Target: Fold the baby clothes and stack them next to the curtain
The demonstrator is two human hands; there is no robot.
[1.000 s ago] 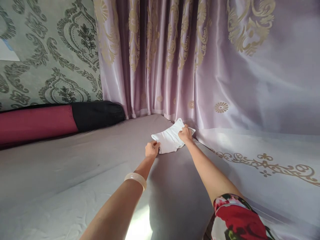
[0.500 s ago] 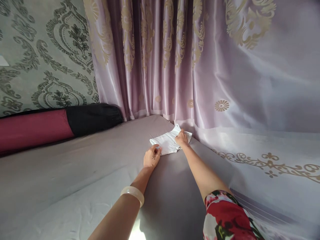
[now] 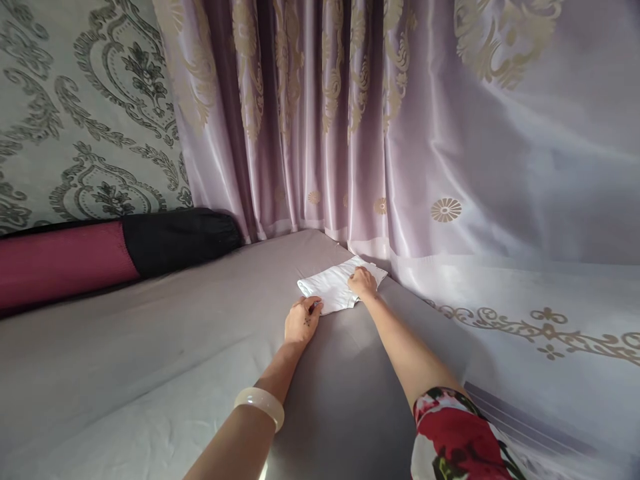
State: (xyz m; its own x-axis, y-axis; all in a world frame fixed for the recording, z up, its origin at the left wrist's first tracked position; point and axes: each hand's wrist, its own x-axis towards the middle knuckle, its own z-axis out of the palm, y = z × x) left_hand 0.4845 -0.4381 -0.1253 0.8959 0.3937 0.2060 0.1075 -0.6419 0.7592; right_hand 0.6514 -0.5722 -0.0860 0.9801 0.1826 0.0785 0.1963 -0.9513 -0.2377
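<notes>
A small white folded garment (image 3: 330, 283) lies on the grey bed sheet near the far corner of the bed; its exact kind does not show. My left hand (image 3: 303, 319) wears a pale bangle at the wrist and pinches the garment's near left edge between thumb and fingers. On the garment's right part rests my right hand (image 3: 363, 283), its fingers curled and closed on the fabric. Part of the cloth is hidden under that hand.
The grey sheet (image 3: 175, 353) spreads over the bed. Along the patterned wall (image 3: 115, 113) lies a long maroon and black bolster (image 3: 75, 257). Lilac curtains (image 3: 310, 160) with gold motifs hang down to the bed's far and right edges.
The garment's raised top corner now lies flatter. My right hand has shifted slightly left and down, and my left fingers have closed on the near edge. The view has turned a little.
</notes>
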